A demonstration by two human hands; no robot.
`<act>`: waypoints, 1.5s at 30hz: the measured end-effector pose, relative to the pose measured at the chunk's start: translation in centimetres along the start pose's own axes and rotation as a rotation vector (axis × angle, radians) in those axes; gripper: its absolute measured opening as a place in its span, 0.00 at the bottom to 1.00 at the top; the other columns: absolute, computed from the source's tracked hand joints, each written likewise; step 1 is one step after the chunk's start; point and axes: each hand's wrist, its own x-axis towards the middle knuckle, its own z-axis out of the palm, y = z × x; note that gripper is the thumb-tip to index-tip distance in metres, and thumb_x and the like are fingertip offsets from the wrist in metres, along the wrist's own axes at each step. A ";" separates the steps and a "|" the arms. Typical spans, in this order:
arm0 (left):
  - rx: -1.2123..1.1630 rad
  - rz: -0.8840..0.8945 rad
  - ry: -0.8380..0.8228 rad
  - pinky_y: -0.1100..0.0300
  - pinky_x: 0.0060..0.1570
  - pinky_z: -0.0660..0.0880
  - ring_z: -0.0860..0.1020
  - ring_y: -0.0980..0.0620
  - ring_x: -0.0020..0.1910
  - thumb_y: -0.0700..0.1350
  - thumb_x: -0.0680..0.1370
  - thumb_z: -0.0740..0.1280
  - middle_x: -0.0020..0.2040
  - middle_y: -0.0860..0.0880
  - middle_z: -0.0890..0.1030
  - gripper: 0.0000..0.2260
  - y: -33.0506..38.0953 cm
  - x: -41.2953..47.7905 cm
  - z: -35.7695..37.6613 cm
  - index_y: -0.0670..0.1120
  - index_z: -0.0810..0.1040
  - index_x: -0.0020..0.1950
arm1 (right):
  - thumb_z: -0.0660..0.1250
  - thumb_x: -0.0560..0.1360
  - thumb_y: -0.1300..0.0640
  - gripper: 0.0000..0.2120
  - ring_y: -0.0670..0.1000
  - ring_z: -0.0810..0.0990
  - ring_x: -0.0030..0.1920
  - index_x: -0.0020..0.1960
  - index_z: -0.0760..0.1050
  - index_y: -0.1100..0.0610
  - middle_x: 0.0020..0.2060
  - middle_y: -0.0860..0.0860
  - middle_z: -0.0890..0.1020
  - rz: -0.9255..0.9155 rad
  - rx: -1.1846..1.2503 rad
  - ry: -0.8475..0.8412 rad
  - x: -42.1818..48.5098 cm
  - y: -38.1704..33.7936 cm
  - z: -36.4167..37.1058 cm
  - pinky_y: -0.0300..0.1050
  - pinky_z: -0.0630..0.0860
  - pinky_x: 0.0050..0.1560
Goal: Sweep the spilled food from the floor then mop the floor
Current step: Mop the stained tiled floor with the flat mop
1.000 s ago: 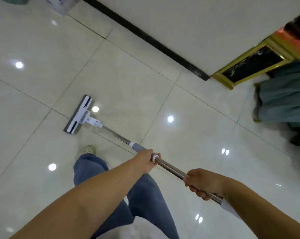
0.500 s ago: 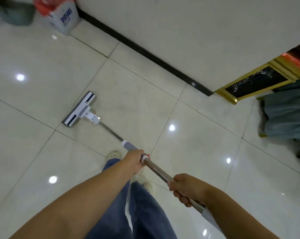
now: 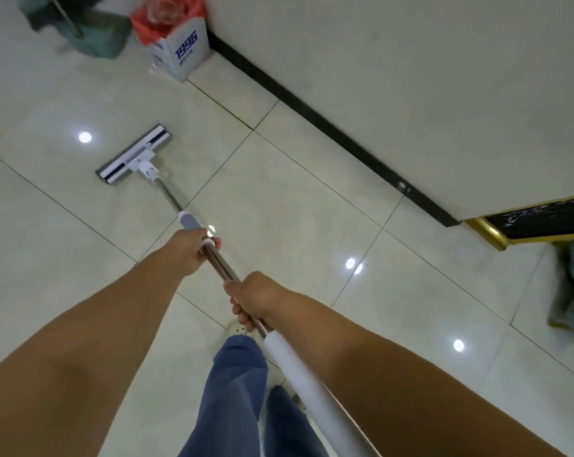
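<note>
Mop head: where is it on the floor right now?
In the head view, the mop head lies flat on the floor at upper left, short of the cardboard box, ahead of the left hand gripping the mop handle.

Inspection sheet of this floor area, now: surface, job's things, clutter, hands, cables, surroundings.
Surface: glossy tiled floor, lamp reflections; no spilled food seen.
Job's things: flat mop head lies on the floor; its metal handle runs back to the person.
Clutter: white box holding a red bag by the wall; blurred green item beside it.
Hands: left hand grips the handle nearer the head; right hand grips it behind.
Cables: nothing seen.
Surroundings: wall, black baseboard, gold-framed panel.
</note>
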 end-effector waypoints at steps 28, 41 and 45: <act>0.481 -0.457 -0.226 0.53 0.42 0.77 0.75 0.46 0.35 0.40 0.82 0.58 0.40 0.39 0.74 0.06 -46.7 -29.5 26.7 0.37 0.69 0.52 | 0.61 0.75 0.57 0.10 0.49 0.76 0.24 0.48 0.73 0.65 0.37 0.58 0.81 0.154 0.047 0.007 -30.9 47.1 -30.4 0.40 0.76 0.28; 0.495 -0.187 -0.308 0.55 0.23 0.79 0.73 0.46 0.36 0.37 0.81 0.59 0.40 0.39 0.73 0.13 -42.3 -32.5 27.3 0.36 0.67 0.65 | 0.80 0.60 0.47 0.34 0.56 0.84 0.37 0.60 0.74 0.61 0.42 0.62 0.82 -0.474 0.653 -0.076 -39.9 51.0 -31.5 0.51 0.83 0.41; 0.521 -0.131 -0.379 0.56 0.28 0.79 0.74 0.46 0.37 0.40 0.82 0.59 0.43 0.39 0.73 0.17 -38.7 -33.4 27.5 0.38 0.63 0.70 | 0.71 0.71 0.68 0.16 0.52 0.84 0.34 0.57 0.76 0.58 0.35 0.56 0.83 -0.682 0.515 0.393 -39.8 45.0 -28.2 0.54 0.84 0.40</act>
